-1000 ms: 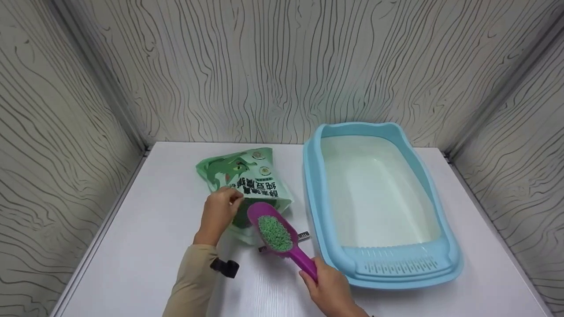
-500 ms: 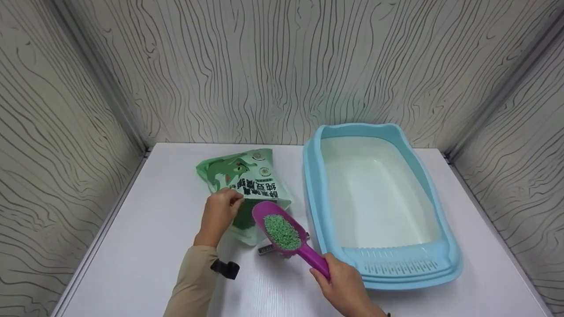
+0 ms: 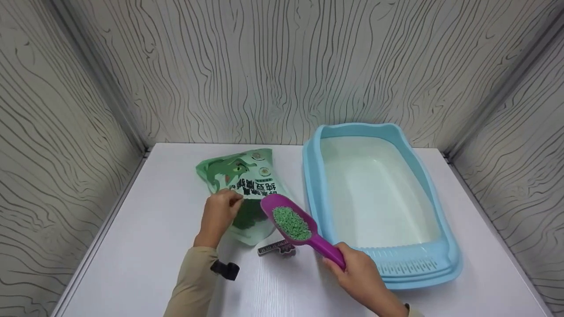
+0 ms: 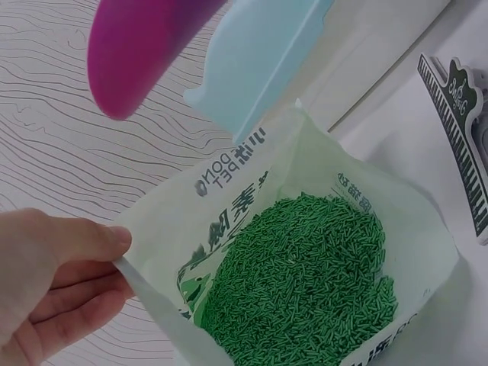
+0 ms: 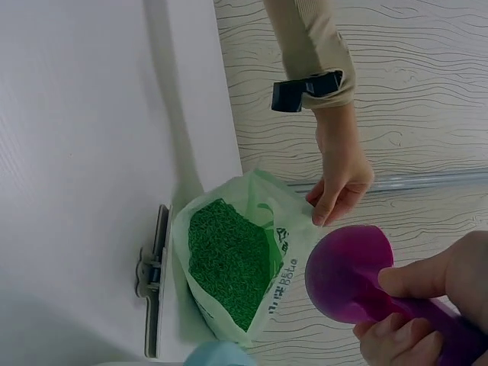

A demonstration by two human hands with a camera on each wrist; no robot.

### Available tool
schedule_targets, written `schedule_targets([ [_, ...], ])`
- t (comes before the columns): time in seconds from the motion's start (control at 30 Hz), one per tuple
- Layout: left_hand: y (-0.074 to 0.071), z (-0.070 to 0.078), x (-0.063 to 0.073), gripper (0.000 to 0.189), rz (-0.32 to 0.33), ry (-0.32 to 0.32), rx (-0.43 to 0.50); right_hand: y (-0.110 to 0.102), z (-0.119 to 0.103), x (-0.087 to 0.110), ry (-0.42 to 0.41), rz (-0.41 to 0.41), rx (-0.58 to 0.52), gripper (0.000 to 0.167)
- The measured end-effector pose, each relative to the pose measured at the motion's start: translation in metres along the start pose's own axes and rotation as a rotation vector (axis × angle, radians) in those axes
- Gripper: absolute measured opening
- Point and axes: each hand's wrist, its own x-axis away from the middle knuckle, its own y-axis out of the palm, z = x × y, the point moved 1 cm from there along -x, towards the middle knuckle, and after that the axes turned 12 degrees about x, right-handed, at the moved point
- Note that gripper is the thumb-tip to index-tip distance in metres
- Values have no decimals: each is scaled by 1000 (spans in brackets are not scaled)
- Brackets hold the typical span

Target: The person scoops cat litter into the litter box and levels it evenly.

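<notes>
Clearly, right hand (image 3: 361, 275) grips one scoop (image 3: 324, 247); left hand (image 3: 219, 213), one bag (image 3: 253, 176).

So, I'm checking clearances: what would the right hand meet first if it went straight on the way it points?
Probably the green bag: in the head view, the purple scoop that the right hand holds points towards it. Depth is unclear; it may pass above.

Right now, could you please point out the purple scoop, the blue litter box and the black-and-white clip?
Purple scoop (image 3: 314, 240): head view, the neck where handle meets bowl.
Blue litter box (image 3: 316, 193): head view, its side rim.
Black-and-white clip (image 4: 453, 131): left wrist view, its striped bar.
</notes>
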Motion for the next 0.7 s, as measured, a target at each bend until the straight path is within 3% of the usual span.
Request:
schedule_targets([
  [0.13,0,-1,0,2,-1,-9,6,-8,3,-4,5,29,0,23],
  [0.33,1,-1,-1,5,-7,-23,18,-18,7,-9,77,7,-41,23],
  [0.57,1,-1,0,2,3,16,3,-27,16,-13,122,30,-44,25],
  [0.7,1,-2,1,5,5,3,3,-31,20,-15,150,25,-48,26],
])
